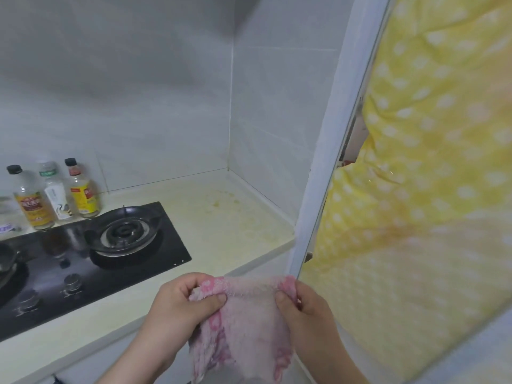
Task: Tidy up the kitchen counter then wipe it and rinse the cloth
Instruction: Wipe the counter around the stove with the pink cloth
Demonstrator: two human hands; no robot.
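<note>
Cream stained surface point(221, 217) in a white-tiled corner point(230, 120), yellow dotted curtain point(429, 162) at right. One black glass hob point(171, 245), three clear bottles point(56, 195) behind it. One pink floral terry cloth point(249, 314) before the front edge, left hand point(180, 306) and right hand point(304, 311) fingers point(213, 299) clamped on its top corners.

Single head cam, wide-angle, facing fwd & down, close over counter point(221, 225) corner, hob point(83, 268) at left

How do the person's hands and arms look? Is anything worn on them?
The left hand and the right hand are bare: no gloves, rings or bracelets show. The thumbnails look short and unpainted. The forearms are bare too, with no sleeve or watch in view.
</note>
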